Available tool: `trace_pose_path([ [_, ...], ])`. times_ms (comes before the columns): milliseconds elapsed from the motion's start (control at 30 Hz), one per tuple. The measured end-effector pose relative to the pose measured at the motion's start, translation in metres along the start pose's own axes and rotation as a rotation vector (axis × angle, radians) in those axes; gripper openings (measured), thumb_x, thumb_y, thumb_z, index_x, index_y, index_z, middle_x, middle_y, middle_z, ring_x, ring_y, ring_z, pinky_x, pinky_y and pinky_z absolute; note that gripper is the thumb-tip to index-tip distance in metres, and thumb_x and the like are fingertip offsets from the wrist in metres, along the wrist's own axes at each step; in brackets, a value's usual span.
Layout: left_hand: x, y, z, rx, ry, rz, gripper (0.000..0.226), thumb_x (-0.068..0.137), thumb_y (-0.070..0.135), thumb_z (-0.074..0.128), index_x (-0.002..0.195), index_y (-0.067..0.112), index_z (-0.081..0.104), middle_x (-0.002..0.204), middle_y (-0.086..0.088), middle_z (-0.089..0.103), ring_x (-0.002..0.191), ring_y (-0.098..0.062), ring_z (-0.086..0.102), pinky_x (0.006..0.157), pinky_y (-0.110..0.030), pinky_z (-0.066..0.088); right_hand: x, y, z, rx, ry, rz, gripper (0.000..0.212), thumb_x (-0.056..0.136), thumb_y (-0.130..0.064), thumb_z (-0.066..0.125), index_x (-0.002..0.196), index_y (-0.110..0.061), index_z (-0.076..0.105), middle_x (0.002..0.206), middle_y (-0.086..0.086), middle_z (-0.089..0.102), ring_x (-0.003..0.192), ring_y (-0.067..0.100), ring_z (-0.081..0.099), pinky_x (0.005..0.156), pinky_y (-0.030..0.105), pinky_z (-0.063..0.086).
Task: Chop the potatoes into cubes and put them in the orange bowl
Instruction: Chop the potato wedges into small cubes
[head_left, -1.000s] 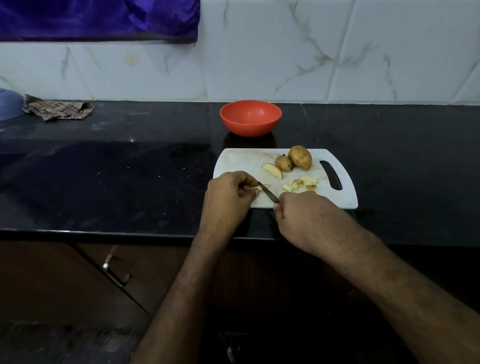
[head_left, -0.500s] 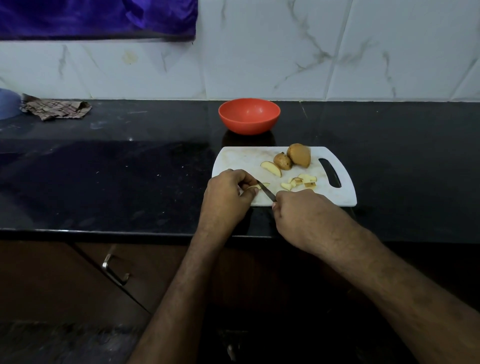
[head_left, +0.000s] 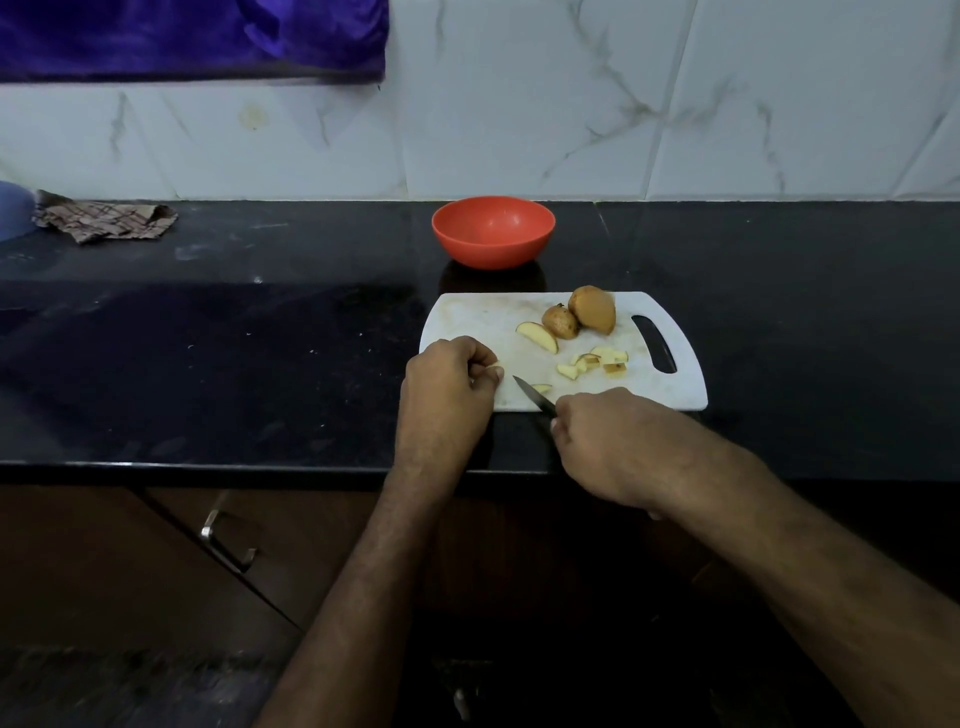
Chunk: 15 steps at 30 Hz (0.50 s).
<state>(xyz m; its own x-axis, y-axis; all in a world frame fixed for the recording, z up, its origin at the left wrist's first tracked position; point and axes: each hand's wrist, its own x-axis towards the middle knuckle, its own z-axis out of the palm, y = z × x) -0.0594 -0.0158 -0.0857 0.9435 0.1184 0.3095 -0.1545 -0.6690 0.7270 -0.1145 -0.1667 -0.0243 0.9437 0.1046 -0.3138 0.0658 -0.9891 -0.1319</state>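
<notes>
A white cutting board (head_left: 467, 317) lies on the black counter, with the empty orange bowl (head_left: 492, 232) just behind it. Two brown potatoes (head_left: 582, 314) sit at the board's far side, a potato wedge (head_left: 537, 336) beside them, and several small cut pieces (head_left: 595, 362) lie near the handle slot. My left hand (head_left: 449, 387) pinches a small potato piece (head_left: 492, 367) at the board's near left. My right hand (head_left: 608, 441) grips a dark knife (head_left: 534, 396), its blade pointing left over the board next to one cut piece (head_left: 541, 387).
A crumpled checked cloth (head_left: 106, 221) and a blue object (head_left: 13, 208) lie at the counter's far left. A marble-tiled wall stands behind, with purple fabric (head_left: 192, 36) hanging at the top left. Below the counter edge is a dark cabinet with a metal handle (head_left: 226, 540).
The knife blade has drawn slightly away from my left hand, leaving a cut piece on the board beside it. My left hand still pinches the remaining potato piece.
</notes>
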Motion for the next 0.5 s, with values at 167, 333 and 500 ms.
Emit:
trace_pose_path([
  [167,-0.001,0.000,-0.001,-0.004,0.018,0.009,0.013,0.086,0.023,0.079,0.098,0.021,0.075,0.086,0.010,0.067,0.077,-0.005,0.061,0.077,-0.026,0.056,-0.007,0.009,0.002,0.013,0.024,-0.028,0.027,0.107,-0.040,0.035,0.108,-0.022,0.056,0.086,-0.003,0.051,0.084,0.016,0.053,0.070,0.033,0.042],
  [333,-0.002,0.001,-0.003,-0.017,-0.005,0.015,0.014,0.085,0.022,0.079,0.098,0.023,0.075,0.083,0.011,0.067,0.073,-0.004,0.061,0.077,-0.027,0.056,-0.001,0.010,-0.001,0.013,0.173,-0.024,0.022,0.105,-0.042,0.037,0.109,-0.023,0.046,0.084,-0.003,0.050,0.078,0.015,0.051,0.067,0.034,0.044],
  [500,-0.002,0.001,-0.003,-0.002,-0.020,0.033,0.014,0.088,0.022,0.077,0.101,0.021,0.074,0.087,0.010,0.066,0.075,-0.006,0.060,0.076,-0.027,0.055,0.008,0.012,-0.002,0.017,0.143,-0.018,0.031,0.103,-0.034,0.041,0.132,-0.031,0.032,0.093,0.003,0.059,0.076,0.020,0.061,0.067,0.040,0.057],
])
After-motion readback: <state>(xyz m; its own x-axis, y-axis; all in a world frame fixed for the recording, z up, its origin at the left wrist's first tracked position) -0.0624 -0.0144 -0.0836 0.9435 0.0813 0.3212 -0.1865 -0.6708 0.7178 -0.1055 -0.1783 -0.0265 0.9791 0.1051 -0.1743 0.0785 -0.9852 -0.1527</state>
